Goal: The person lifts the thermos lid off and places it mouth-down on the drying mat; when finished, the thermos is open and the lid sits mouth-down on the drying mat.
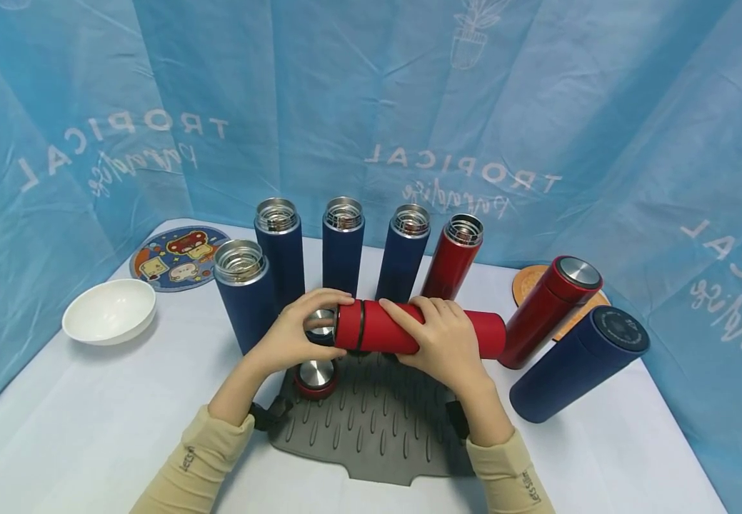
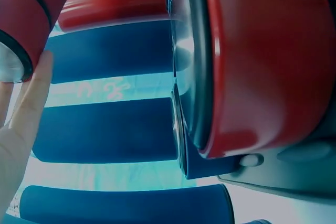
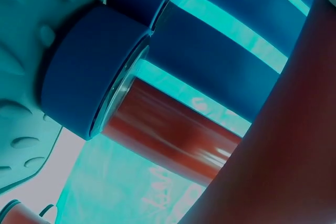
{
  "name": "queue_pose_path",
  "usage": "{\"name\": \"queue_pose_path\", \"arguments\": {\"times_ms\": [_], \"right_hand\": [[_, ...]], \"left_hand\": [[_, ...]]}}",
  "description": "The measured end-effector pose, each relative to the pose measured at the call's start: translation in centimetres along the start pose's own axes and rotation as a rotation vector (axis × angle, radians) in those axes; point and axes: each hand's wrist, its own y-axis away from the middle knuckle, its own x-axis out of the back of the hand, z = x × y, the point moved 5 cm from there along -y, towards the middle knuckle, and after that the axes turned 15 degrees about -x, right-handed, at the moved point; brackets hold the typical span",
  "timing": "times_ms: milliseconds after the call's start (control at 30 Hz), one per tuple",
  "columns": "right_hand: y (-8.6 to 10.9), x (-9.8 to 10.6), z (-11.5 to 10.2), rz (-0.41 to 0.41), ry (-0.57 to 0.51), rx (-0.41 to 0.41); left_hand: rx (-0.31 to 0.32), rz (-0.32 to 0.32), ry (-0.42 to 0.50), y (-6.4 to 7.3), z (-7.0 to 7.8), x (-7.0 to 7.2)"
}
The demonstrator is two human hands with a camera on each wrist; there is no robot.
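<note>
A red thermos flask lies sideways in mid-air between both hands, its lid end to the left. My left hand grips the red lid with thumb and fingers. Around the flask's body my right hand curls its fingers. Below the left hand, a loose red lid with a silver top rests on the grey mat. A blue lid is partly hidden behind the left fingers. In the right wrist view the held flask fills the lower right, near another blue lid.
Several blue flasks stand without lids behind the hands, including one at left, beside an uncovered red flask. To the right stand a lidded red flask and a blue flask. A white bowl and round mat lie left.
</note>
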Motion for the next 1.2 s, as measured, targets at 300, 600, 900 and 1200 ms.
{"name": "queue_pose_path", "arguments": {"times_ms": [300, 600, 900, 1200], "right_hand": [[-0.1, 0.3, -0.3, 0.005, -0.011, 0.004], [0.0, 0.2, -0.3, 0.004, -0.003, 0.006], [0.0, 0.2, 0.0, -0.002, 0.017, -0.003], [-0.1, 0.3, 0.0, 0.004, 0.018, 0.003]], "left_hand": [[0.16, 0.056, -0.001, 0.3, -0.7, 0.2], [0.24, 0.041, -0.069, 0.3, -1.3, 0.2], [-0.041, -0.04, 0.023, 0.0, 0.0, -0.1], [0.086, -0.003, 0.003, 0.2, -0.2, 0.0]]}}
